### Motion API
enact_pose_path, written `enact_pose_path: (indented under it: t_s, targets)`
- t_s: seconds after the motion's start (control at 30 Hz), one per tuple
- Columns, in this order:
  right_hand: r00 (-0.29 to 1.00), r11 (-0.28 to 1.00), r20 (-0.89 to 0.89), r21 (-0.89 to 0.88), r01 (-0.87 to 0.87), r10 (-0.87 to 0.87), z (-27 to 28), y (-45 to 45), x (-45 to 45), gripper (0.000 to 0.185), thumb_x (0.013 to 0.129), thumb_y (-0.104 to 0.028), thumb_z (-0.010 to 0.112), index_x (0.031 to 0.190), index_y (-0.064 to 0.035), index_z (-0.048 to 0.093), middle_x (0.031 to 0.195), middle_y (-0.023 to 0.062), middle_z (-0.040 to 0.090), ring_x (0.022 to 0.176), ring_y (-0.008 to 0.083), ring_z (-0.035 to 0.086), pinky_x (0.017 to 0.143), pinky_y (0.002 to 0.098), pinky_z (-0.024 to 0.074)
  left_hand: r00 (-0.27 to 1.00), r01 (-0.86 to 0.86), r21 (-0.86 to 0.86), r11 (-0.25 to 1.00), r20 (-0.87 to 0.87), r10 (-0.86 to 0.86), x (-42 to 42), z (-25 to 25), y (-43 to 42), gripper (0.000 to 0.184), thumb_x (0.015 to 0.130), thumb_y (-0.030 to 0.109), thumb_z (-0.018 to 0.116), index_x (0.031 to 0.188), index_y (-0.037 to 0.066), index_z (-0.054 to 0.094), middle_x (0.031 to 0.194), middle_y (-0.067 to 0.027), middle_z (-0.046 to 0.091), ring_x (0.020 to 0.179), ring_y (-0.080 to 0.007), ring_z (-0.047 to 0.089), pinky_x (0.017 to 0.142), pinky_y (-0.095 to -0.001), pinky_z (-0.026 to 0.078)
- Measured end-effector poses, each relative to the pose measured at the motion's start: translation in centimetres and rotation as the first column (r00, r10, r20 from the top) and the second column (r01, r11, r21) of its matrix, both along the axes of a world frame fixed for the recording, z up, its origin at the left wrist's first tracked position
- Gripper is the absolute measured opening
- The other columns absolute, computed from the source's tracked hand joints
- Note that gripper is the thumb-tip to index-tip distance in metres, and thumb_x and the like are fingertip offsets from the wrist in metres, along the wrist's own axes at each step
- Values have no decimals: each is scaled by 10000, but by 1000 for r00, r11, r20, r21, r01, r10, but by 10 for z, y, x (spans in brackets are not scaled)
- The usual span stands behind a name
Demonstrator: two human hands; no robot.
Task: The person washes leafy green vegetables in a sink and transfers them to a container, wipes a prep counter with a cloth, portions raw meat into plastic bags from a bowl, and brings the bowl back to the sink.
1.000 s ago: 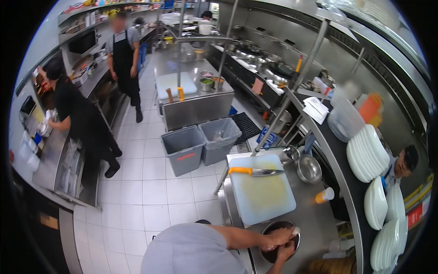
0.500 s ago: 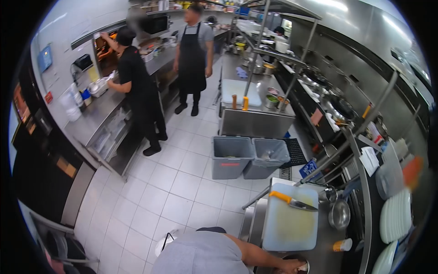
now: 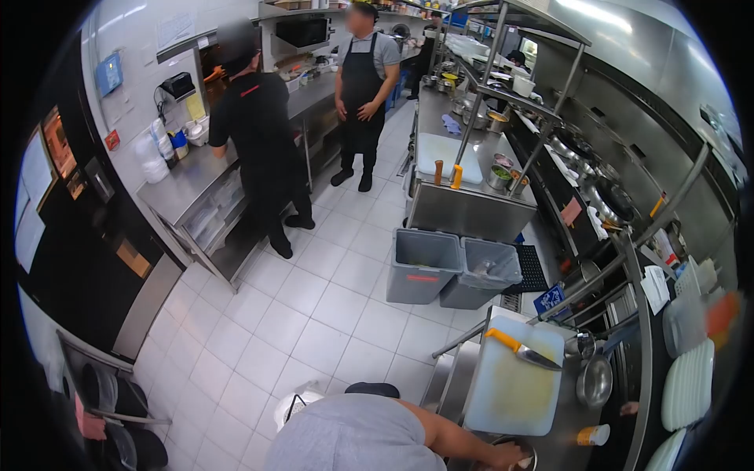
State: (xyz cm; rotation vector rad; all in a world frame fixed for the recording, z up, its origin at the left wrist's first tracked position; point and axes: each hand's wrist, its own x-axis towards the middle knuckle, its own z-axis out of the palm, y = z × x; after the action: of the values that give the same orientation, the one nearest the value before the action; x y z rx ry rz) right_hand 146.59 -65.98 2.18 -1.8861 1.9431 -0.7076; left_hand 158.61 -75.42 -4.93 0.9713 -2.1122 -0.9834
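At the bottom edge, my right hand (image 3: 509, 454) reaches into a round metal pot (image 3: 534, 455). Its fingers look closed around something whitish, too cut off by the frame to name. Just above the pot lies a pale cutting board (image 3: 510, 392), with an orange-handled knife (image 3: 522, 348) across its upper part. A metal bowl (image 3: 594, 382) stands right of the board, and a small white-lidded container with an orange label (image 3: 593, 435) lies below the bowl. My left hand is out of view.
Stacked white plates (image 3: 688, 385) fill the right-hand shelf. Two grey bins (image 3: 424, 267) stand on the tiled floor. One person in black (image 3: 259, 133) works at the left counter; another in a dark apron (image 3: 365, 94) stands in the aisle. A white bucket (image 3: 294, 404) sits near my shoe.
The view has shifted, so most things appear further right. The person in black has turned and lowered the raised arm. My right hand stays at the pot.
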Motion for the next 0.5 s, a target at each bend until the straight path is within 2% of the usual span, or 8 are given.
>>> enact_pose_path:
  t_s: [0.03, 0.13, 0.17, 0.23, 0.3, 0.37, 0.4, 0.5]
  targets:
    - [999, 1000, 26, -7, -22, 22, 1, 3, -2, 488, 891, -285, 616, 1242, 38, 514, 1198, 202, 596, 1085, 308, 557, 906, 359, 453, 993, 12, 5, 1000, 119, -13, -4, -2, 0, 964, 644, 478, 860, 1391, 10, 470, 1264, -234, 599, 1201, -397, 553, 1005, -478, 436]
    - [996, 1000, 93, 26, -16, 13, 34, 8, 13, 608, 941, -340, 620, 1383, 51, 472, 1333, 211, 580, 1217, 303, 547, 1017, 333, 441, 988, -150, -130, 980, 12, 153, -22, -18, 0, 437, 735, 292, 727, 1058, 7, 653, 990, -234, 659, 967, -393, 642, 871, -505, 488]
    - [999, 943, -47, -331, -27, 12, -38, -9, -30, 448, 890, -340, 678, 1152, 23, 652, 1022, 206, 719, 945, 329, 695, 852, 427, 526, 995, -90, -133, 987, 39, 96, -11, 1, 11, 368, 730, 297, 724, 975, 31, 660, 934, -210, 665, 906, -370, 647, 831, -487, 497]
    - [997, 997, -26, 35, 74, -73, -12, -17, -19, 463, 890, -407, 673, 1086, 13, 653, 1040, 232, 695, 956, 390, 674, 810, 459, 533, 987, -28, -112, 993, 151, 45, 40, 56, 14, 248, 720, 307, 719, 809, 80, 674, 823, -163, 676, 783, -324, 657, 750, -452, 516]
    - [993, 995, -79, 51, 90, -86, 20, -11, -4, 310, 863, -226, 663, 1106, -33, 656, 1016, 206, 695, 929, 382, 674, 786, 466, 528, 968, 52, -67, 996, 248, -34, 59, 93, 16, 201, 710, 317, 714, 644, 129, 688, 712, -115, 688, 661, -278, 667, 669, -417, 535]
    - [953, 988, -279, 64, 144, -120, 5, -11, -22, 147, 817, -77, 611, 964, -65, 616, 928, 214, 675, 877, 440, 643, 754, 507, 522, 950, 91, -127, 988, 307, -48, 40, 36, -10, 127, 782, 195, 674, 798, 74, 709, 794, -122, 700, 718, -309, 676, 745, -436, 560]
    - [939, 980, -302, 62, 190, -163, -1, -9, -26, 85, 815, -68, 602, 894, -57, 574, 912, 220, 668, 855, 455, 632, 757, 527, 518, 941, 157, -244, 957, 330, -70, 60, 64, -6, 213, 831, 201, 631, 971, 42, 632, 853, -182, 672, 868, -302, 687, 718, -459, 544]
    - [928, 960, -314, 124, 249, -201, 8, 4, -29, 93, 821, -61, 594, 910, -39, 579, 918, 224, 672, 897, 443, 637, 798, 529, 511, 913, 20, -240, 971, 399, 80, 58, 50, -6, 276, 724, 103, 728, 954, 53, 584, 876, -204, 673, 884, -379, 678, 753, -463, 554]
